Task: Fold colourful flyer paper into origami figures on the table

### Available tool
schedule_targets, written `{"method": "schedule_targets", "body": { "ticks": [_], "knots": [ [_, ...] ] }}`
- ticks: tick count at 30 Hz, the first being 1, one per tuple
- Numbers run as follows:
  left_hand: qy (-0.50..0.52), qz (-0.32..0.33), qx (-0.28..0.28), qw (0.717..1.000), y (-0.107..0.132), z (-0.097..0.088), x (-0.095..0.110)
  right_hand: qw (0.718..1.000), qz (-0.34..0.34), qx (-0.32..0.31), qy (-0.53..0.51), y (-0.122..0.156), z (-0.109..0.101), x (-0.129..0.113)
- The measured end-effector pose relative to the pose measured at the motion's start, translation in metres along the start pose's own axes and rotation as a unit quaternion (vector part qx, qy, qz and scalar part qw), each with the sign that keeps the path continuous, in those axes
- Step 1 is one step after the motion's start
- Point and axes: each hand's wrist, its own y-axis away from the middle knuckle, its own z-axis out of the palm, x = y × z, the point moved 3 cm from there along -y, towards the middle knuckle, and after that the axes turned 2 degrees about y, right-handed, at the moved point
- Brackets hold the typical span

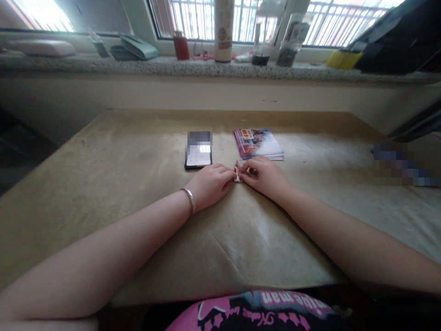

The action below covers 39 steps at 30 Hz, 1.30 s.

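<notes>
Between my two hands, low on the tabletop, is a small folded piece of printed paper [237, 171] in red, white and pink. My left hand [212, 182], with a silver bangle at its wrist, pinches the paper's left side. On the other side, my right hand [264, 177] has its thumb and forefinger closed at the paper's right edge. A stack of colourful printed leaflets [259, 143] lies just beyond my right hand. Just past my left hand rests a phone [199, 151] with its screen lit and partly blurred. The fingertips hide parts of the paper.
A tan cover lies over the table [113, 184]. Behind it, a granite windowsill [193, 69] carries a red container [181, 46], a tall cylinder [223, 32], clear containers and a yellow object [343, 59]. A blurred item [403, 164] lies at the right.
</notes>
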Motion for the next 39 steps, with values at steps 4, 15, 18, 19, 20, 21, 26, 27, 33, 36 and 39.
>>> {"method": "schedule_targets", "body": {
  "ticks": [4, 15, 18, 19, 20, 21, 26, 27, 33, 36, 39],
  "knots": [
    [-0.003, 0.006, -0.009, 1.000, -0.001, -0.001, 0.001, 1.000, -0.005, 0.002, 0.025, 0.005, -0.003, -0.003],
    [-0.009, 0.017, -0.006, 1.000, 0.000, -0.001, 0.001, 0.999, 0.050, 0.002, 0.014, 0.003, -0.003, 0.002],
    [-0.015, 0.020, -0.007, 1.000, 0.000, 0.000, 0.001, 0.999, 0.034, -0.004, 0.030, 0.004, -0.003, 0.001],
    [-0.016, 0.021, -0.007, 1.000, -0.001, 0.000, 0.001, 0.999, 0.028, -0.006, 0.037, 0.004, -0.003, 0.001],
    [-0.018, 0.021, -0.007, 1.000, -0.001, 0.000, 0.001, 0.999, 0.022, -0.008, 0.042, 0.005, -0.004, -0.001],
    [-0.019, 0.020, -0.007, 1.000, -0.001, 0.000, 0.002, 0.999, 0.017, -0.010, 0.048, 0.006, -0.005, -0.002],
    [-0.022, 0.012, -0.004, 1.000, -0.001, 0.000, 0.003, 0.999, 0.015, -0.016, 0.036, 0.008, -0.007, -0.003],
    [-0.027, 0.009, 0.001, 1.000, -0.001, -0.001, 0.003, 0.999, 0.019, -0.016, 0.024, 0.007, -0.006, -0.002],
    [-0.027, 0.025, -0.005, 0.999, -0.001, -0.001, 0.004, 0.998, 0.051, -0.009, -0.033, 0.001, 0.001, 0.009],
    [-0.019, 0.033, -0.006, 0.999, -0.001, -0.002, 0.004, 0.998, 0.051, -0.002, -0.029, 0.001, 0.001, 0.010],
    [-0.012, 0.050, -0.022, 0.998, 0.001, -0.005, 0.003, 0.998, 0.055, 0.000, -0.028, 0.001, 0.000, 0.009]
  ]
}}
